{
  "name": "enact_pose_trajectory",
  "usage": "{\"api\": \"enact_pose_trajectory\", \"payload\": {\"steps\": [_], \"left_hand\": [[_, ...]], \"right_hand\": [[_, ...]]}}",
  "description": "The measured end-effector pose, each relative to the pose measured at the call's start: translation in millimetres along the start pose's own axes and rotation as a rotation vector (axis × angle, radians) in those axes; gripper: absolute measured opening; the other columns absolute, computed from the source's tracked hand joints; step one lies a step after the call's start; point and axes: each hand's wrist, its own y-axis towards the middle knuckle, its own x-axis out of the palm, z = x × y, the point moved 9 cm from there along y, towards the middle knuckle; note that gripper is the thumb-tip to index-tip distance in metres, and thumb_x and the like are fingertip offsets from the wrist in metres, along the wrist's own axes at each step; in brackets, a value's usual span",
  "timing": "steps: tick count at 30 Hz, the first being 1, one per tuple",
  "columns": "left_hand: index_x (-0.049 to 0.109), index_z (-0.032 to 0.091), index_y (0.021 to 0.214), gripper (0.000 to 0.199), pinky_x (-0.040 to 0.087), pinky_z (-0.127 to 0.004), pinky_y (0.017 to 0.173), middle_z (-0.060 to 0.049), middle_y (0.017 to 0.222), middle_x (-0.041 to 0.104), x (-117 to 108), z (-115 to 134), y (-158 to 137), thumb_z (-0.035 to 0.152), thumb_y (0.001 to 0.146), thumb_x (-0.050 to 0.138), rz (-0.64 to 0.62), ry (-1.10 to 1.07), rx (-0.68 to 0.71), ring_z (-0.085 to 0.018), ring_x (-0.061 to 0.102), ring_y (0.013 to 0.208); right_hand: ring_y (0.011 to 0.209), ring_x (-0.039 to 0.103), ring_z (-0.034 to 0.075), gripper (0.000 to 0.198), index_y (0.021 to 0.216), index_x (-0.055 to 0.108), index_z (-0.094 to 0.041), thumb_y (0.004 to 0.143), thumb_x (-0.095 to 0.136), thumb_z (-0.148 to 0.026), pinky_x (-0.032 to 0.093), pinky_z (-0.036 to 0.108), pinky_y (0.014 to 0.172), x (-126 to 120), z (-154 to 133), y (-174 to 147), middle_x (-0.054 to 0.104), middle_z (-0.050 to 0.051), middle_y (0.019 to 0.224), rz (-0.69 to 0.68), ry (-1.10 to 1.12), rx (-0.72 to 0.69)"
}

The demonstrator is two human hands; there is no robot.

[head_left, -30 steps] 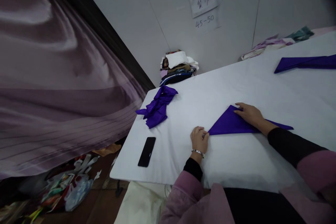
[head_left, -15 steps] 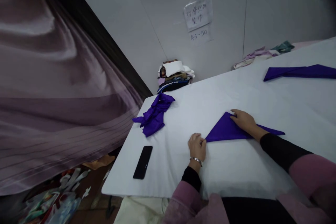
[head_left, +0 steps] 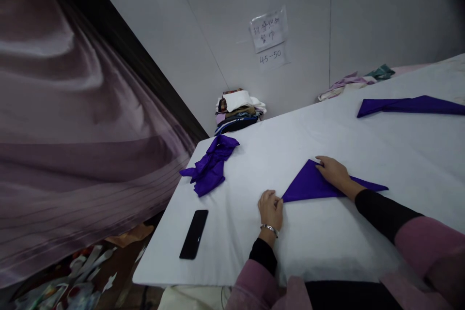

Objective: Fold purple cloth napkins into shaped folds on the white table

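A purple cloth napkin [head_left: 308,184], folded into a flat triangle, lies on the white-covered table [head_left: 240,232]. My left hand [head_left: 271,209], with a silver bracelet at its wrist, has its thumb and fingers closed at the napkin's left corner. Farther right, my right hand [head_left: 333,171] rests over the upper edge, gripping it near the top point between thumb and fingers. The right hand and forearm hide part of the napkin, whose thin right tip shows beyond them.
A crumpled purple cloth [head_left: 212,164] lies at the table's left end, with a black phone [head_left: 194,234] in front. Another folded purple cloth [head_left: 410,105] is at the far right. Stacked fabrics [head_left: 240,109] stand by the wall, under a paper sign [head_left: 269,31]. A pinkish curtain [head_left: 90,155] hangs left.
The whole view has shifted slightly, so things sit a little lower and farther left. Both hands stay at the same places on the napkin, and its fold looks unchanged.
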Motion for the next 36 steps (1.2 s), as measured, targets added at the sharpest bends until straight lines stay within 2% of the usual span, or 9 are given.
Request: {"api": "enact_pose_trajectory", "payload": {"steps": [9, 12, 14, 17, 20, 22, 25, 30, 36], "left_hand": [[0.063, 0.020, 0.067, 0.011, 0.037, -0.049, 0.096, -0.006, 0.104, 0.064, -4, 2, 3, 0.013, 0.075, 0.062, 0.001, 0.023, -0.016, -0.025, 0.053, 0.109], [0.065, 0.021, 0.077, 0.006, 0.036, -0.050, 0.099, -0.008, 0.111, 0.062, -3, 26, 12, 0.017, 0.078, 0.060, 0.007, 0.049, 0.035, -0.026, 0.051, 0.113], [0.065, 0.022, 0.090, 0.013, 0.032, -0.050, 0.103, -0.008, 0.118, 0.060, 10, 59, 20, 0.017, 0.081, 0.057, -0.041, 0.051, 0.153, -0.026, 0.048, 0.118], [0.061, 0.024, 0.109, 0.029, 0.028, -0.053, 0.107, -0.008, 0.128, 0.056, 47, 111, 31, 0.016, 0.083, 0.051, -0.181, 0.075, 0.334, -0.027, 0.044, 0.123], [0.054, 0.021, 0.122, 0.040, 0.026, -0.054, 0.109, -0.011, 0.137, 0.048, 90, 138, 42, 0.015, 0.083, 0.047, -0.310, 0.155, 0.413, -0.029, 0.038, 0.129], [0.050, 0.017, 0.128, 0.045, 0.024, -0.052, 0.111, -0.013, 0.140, 0.044, 114, 139, 49, 0.015, 0.083, 0.047, -0.375, 0.213, 0.409, -0.030, 0.034, 0.133], [0.042, 0.011, 0.134, 0.052, 0.022, -0.049, 0.113, -0.015, 0.145, 0.038, 134, 128, 55, 0.017, 0.082, 0.046, -0.426, 0.263, 0.370, -0.030, 0.028, 0.136], [0.037, 0.012, 0.139, 0.055, 0.017, -0.048, 0.114, -0.015, 0.149, 0.032, 140, 118, 56, 0.023, 0.085, 0.043, -0.425, 0.285, 0.357, -0.028, 0.021, 0.140], [0.034, 0.004, 0.140, 0.055, 0.014, -0.046, 0.115, -0.020, 0.148, 0.031, 143, 120, 52, 0.025, 0.088, 0.035, -0.452, 0.394, 0.403, -0.028, 0.018, 0.140]], "right_hand": [[0.103, 0.057, 0.024, 0.040, 0.122, 0.057, -0.017, 0.085, 0.043, -0.026, 0.045, 0.034, 0.082, 0, -2, 0, 0.065, 0.009, 0.110, 0.006, -0.004, -0.015], [0.104, 0.056, 0.024, 0.040, 0.122, 0.057, -0.017, 0.085, 0.043, -0.026, 0.045, 0.034, 0.083, 0, -3, 0, 0.065, 0.009, 0.110, 0.013, -0.001, -0.027], [0.104, 0.056, 0.024, 0.040, 0.121, 0.058, -0.017, 0.085, 0.044, -0.026, 0.044, 0.034, 0.085, 0, -3, 0, 0.065, 0.009, 0.110, 0.020, 0.001, -0.033], [0.103, 0.057, 0.023, 0.040, 0.122, 0.058, -0.018, 0.085, 0.044, -0.026, 0.044, 0.034, 0.085, -1, -5, 0, 0.065, 0.009, 0.108, 0.028, 0.008, -0.042], [0.103, 0.058, 0.023, 0.040, 0.122, 0.058, -0.019, 0.084, 0.044, -0.025, 0.045, 0.034, 0.086, -2, -6, 1, 0.066, 0.008, 0.108, 0.031, 0.013, -0.044], [0.104, 0.057, 0.022, 0.042, 0.122, 0.058, -0.019, 0.083, 0.044, -0.023, 0.044, 0.033, 0.087, -3, -6, 2, 0.065, 0.009, 0.111, 0.032, 0.013, -0.040], [0.106, 0.057, 0.022, 0.042, 0.122, 0.058, -0.017, 0.082, 0.045, -0.021, 0.043, 0.032, 0.088, -4, -7, 2, 0.064, 0.009, 0.116, 0.039, 0.010, -0.039], [0.106, 0.055, 0.023, 0.039, 0.121, 0.058, -0.015, 0.085, 0.045, -0.022, 0.041, 0.032, 0.088, -10, -17, -3, 0.063, 0.011, 0.116, 0.078, -0.002, -0.066], [0.118, 0.044, 0.024, 0.039, 0.125, 0.053, -0.015, 0.090, 0.039, -0.019, 0.032, 0.036, 0.097, -22, -39, -17, 0.054, 0.012, 0.129, 0.166, -0.018, -0.178]]}}
